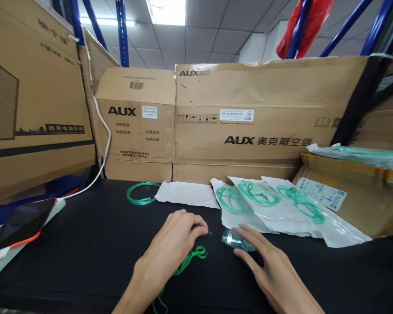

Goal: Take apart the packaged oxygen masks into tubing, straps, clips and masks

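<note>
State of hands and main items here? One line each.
Left hand: pinching green strap
Right hand: open around clear packet; contact unclear
Green strap: loosely looped
Clear packet: filled, contents unclear
Tubing coil: coiled, unbagged
White pouch: flat
Three tubing pouches: filled, overlapping
Phone: screen dark
Ceiling light: lit

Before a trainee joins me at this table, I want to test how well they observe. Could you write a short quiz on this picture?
1. Which hand has the end of a green strand at its fingertips?
2. True or false: in this view, the green tube coil lies to the left of the plain white packet.
3. Which thing is the right hand nearest to? A) the phone; B) the small clear packet; C) the white cable.

Key: 1. The left hand; 2. True; 3. B.
</note>
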The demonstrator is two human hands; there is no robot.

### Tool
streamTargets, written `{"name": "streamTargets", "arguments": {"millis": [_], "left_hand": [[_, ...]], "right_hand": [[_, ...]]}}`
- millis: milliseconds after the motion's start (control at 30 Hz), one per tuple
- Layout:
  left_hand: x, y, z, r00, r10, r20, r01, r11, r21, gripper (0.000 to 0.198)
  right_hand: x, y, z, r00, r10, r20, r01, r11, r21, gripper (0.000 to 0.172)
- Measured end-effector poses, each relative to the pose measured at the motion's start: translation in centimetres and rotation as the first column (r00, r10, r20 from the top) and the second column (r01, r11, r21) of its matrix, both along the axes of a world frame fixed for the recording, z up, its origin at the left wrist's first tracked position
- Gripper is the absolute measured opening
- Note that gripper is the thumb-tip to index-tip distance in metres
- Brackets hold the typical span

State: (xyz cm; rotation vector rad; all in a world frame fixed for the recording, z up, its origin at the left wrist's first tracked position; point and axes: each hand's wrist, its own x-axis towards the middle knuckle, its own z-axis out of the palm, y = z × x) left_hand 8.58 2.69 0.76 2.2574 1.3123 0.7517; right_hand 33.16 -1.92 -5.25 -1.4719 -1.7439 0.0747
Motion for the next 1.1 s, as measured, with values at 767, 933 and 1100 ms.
{"name": "streamTargets", "arguments": {"millis": [767, 933, 1100], "left_hand": [[0.3, -1.0, 2.0, 0.991, -0.068, 0.114, 0.063, 0.997, 0.044, 0.019], [0.4, -1.0, 2.0, 0.99, -0.087, 0.111, 0.082, 0.996, 0.045, 0.019], [0.5, -1.2, 2.1, 0.991, -0.09, 0.095, 0.088, 0.996, 0.031, 0.019]], "right_hand": [[-4.2, -0.6, 2.9, 0.631, 0.156, -0.76, -0.275, 0.961, -0.031, 0.052], [-4.4, -0.7, 2.8, 0.649, 0.176, -0.74, -0.293, 0.956, -0.03, 0.049], [-4.3, -0.7, 2.7, 0.704, 0.169, -0.69, -0.27, 0.962, -0.039, 0.048]]}}
